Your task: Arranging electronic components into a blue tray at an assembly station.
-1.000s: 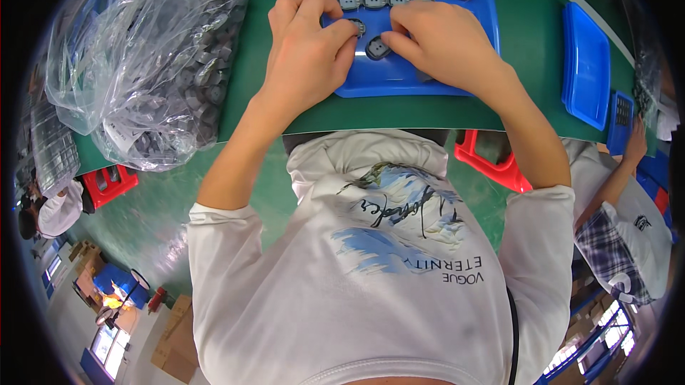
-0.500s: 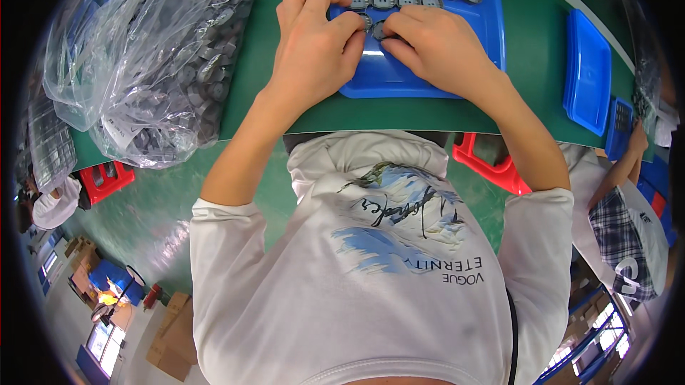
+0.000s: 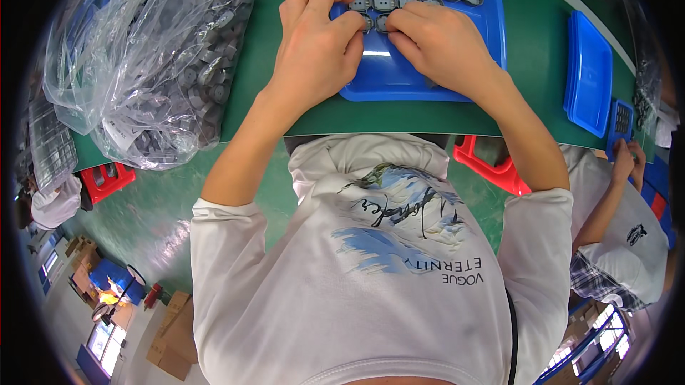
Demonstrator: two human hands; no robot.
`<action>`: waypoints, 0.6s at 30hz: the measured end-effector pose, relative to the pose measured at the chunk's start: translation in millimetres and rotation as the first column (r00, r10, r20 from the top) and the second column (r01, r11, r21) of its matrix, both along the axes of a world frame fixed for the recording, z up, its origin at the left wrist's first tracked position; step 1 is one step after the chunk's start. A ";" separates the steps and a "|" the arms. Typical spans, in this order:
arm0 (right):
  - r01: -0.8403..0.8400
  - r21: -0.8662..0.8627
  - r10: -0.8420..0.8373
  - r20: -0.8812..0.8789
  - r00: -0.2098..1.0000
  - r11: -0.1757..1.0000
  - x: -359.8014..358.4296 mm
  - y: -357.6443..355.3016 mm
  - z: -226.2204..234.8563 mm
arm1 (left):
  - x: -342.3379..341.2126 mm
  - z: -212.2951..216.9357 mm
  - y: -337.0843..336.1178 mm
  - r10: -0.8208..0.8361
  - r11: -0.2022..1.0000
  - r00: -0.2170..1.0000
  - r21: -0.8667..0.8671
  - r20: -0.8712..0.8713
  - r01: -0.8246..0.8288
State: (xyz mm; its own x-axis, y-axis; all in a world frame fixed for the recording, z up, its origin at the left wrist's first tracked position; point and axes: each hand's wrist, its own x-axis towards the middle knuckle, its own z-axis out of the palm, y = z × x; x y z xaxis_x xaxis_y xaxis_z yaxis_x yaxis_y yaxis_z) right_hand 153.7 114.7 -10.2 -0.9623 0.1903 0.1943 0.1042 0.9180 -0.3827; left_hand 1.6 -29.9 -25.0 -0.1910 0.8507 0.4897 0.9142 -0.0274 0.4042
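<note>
The right hand (image 3: 442, 39) is bent over a shallow blue rectangular plastic tray (image 3: 385, 78), thumb and index finger drawn close together, their tips at the right edge of a small round grey-and-black part (image 3: 382, 23). Whether they grip it or only press it cannot be told. That part lies inside the tray, in the third row, just beside another round grey part (image 3: 367, 24) to its left.

The left hand (image 3: 317, 42) is half curled over the tray's left rim, its thumb and index tips slightly apart, near the left ends of the second and third rows; any grip there is hidden. Six similar parts form the far row, and the right hand's knuckles partly cover the row below it.

On the green tabletop (image 3: 542, 64), a clear plastic bag (image 3: 135, 92) bulging with grey pieces sits left of the left hand, well apart from the tray. To the right, past the right forearm, lie stacked blue trays (image 3: 592, 74); beyond them, a co-worker's hands (image 3: 625, 160) touch a smaller-looking blue tray.
</note>
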 end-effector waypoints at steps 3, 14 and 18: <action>-0.014 0.020 0.015 -0.091 0.996 1.000 -2.3 1.7 -4.0 | 0.5 -0.1 0.6 0.005 1.000 1.000 -0.006 -0.003 -0.005; -0.011 -0.192 0.009 -0.013 1.000 0.981 18.1 16.8 20.6 | 6.1 8.9 0.5 -0.027 1.000 0.999 -0.002 0.035 0.027; -0.144 -0.195 0.154 0.038 0.987 0.970 48.4 34.3 42.0 | 32.8 21.3 6.2 -0.230 0.971 0.966 -0.039 0.118 0.236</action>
